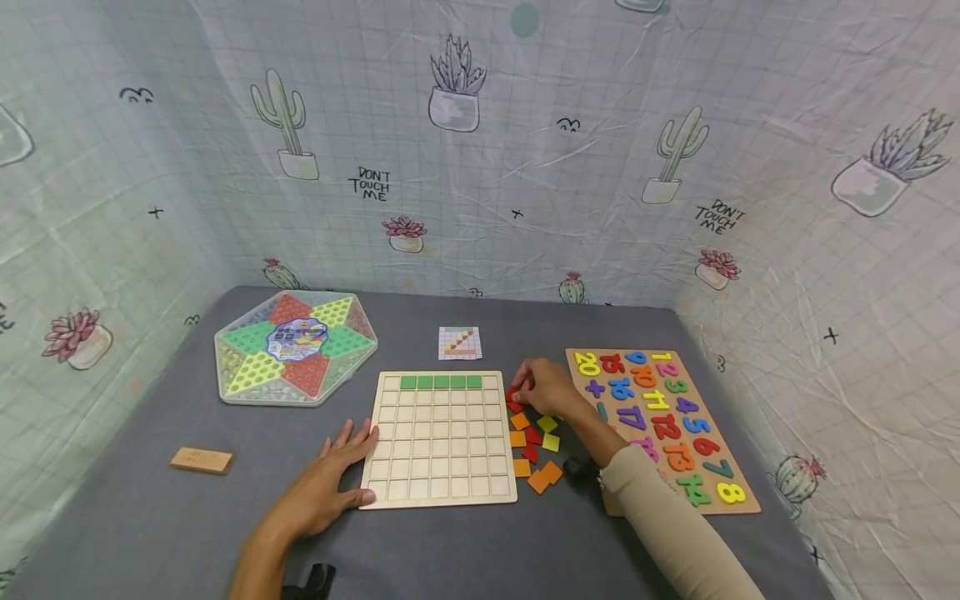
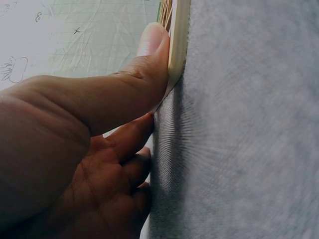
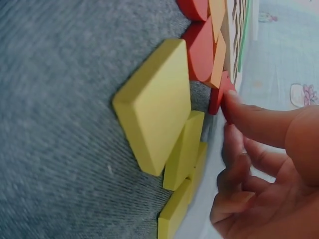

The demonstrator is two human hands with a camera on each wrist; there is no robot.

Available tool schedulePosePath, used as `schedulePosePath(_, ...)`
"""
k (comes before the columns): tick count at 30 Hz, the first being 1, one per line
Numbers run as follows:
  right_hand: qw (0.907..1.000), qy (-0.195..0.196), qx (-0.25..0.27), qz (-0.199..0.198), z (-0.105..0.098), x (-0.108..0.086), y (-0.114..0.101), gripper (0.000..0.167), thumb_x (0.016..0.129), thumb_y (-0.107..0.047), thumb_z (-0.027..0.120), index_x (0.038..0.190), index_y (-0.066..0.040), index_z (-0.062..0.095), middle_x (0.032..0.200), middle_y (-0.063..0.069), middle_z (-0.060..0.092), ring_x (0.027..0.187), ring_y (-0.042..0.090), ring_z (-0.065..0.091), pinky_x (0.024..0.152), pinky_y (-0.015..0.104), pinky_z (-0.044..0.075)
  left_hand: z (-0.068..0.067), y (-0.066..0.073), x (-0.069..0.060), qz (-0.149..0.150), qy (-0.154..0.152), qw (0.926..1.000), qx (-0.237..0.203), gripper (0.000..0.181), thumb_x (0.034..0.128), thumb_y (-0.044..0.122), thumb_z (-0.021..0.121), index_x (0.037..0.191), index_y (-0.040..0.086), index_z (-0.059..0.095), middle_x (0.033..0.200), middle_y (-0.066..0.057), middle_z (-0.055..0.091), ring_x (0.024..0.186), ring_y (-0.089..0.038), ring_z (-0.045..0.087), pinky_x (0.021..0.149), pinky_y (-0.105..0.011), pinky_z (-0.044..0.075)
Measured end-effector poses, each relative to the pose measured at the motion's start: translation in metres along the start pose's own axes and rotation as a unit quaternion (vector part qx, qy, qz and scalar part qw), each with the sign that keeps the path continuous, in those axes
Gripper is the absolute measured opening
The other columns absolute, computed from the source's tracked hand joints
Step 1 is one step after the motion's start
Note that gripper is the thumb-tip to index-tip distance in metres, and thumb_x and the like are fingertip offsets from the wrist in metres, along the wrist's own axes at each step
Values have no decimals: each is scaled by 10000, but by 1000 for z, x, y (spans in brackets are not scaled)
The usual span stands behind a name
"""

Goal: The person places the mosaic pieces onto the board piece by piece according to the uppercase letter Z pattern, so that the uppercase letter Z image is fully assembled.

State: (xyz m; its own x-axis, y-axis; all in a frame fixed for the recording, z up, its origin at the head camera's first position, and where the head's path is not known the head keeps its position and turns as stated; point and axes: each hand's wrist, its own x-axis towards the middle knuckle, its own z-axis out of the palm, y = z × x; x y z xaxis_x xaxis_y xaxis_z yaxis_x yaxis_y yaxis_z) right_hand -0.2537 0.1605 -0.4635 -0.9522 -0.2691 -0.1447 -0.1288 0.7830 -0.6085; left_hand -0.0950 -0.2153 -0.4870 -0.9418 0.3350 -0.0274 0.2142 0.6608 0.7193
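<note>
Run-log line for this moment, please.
left hand: touches left edge of pale wooden grid board; right hand: pinches flat red tile; board top row: green square tiles; beside board: flat orange tiles, flat yellow tiles

A: What sort of place?
B: Booth-like setup. Creased cactus-print sheet (image 1: 487, 258) up on left, back and right, grey tabletop (image 1: 420, 550) inside it.
A: Home, lab, office?
B: Can't tell. Sheet hides what's behind.
A: Other clues?
B: Play-table look: number board (image 1: 640, 398), grid board (image 1: 438, 450) and hex box (image 1: 296, 340) laid out on the grey.
</note>
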Motion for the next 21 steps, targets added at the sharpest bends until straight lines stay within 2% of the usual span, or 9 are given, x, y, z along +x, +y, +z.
schedulePosePath(3, 9997, 110, 110, -199, -1, 1, -1, 47, 972, -134, 790, 966, -117, 746, 830, 34, 652, 716, 185, 568, 644, 279, 465, -1, 1, 0, -10, -2, 10000, 15, 949, 831, 183, 868, 1639, 43, 390, 1741, -184, 260, 1630, -505, 110, 1283, -746, 95)
schedulePosePath(7, 9981, 244, 277, -486, 0, 2, -8, 58, 971, -148, 793, 921, -155, 764, 846, 16, 656, 728, 186, 569, 623, 284, 457, -1, 2, 0, -29, -5, 10000, 24, 952, 831, 186, 868, 1640, 45, 386, 1742, -180, 256, 1632, -502, 106, 1284, -745, 93)
schedulePosePath(12, 9963, 80, 315, -799, 10, 7, -20, 74, 964, -145, 802, 893, -157, 781, 824, -2, 682, 712, 172, 586, 592, 275, 468, -1, 0, 0, -34, -12, 10000, 52, 955, 831, 198, 867, 1642, 49, 385, 1744, -174, 255, 1633, -498, 106, 1284, -744, 95)
schedulePosePath(21, 9955, -33, 376, -873, 29, 18, -40, 70, 949, -137, 818, 883, -128, 796, 771, 0, 697, 677, 160, 594, 572, 256, 475, -1, 0, 0, 26, 17, 10000, 32, 942, 833, 203, 866, 1634, 38, 398, 1741, -184, 264, 1630, -509, 107, 1280, -751, 93)
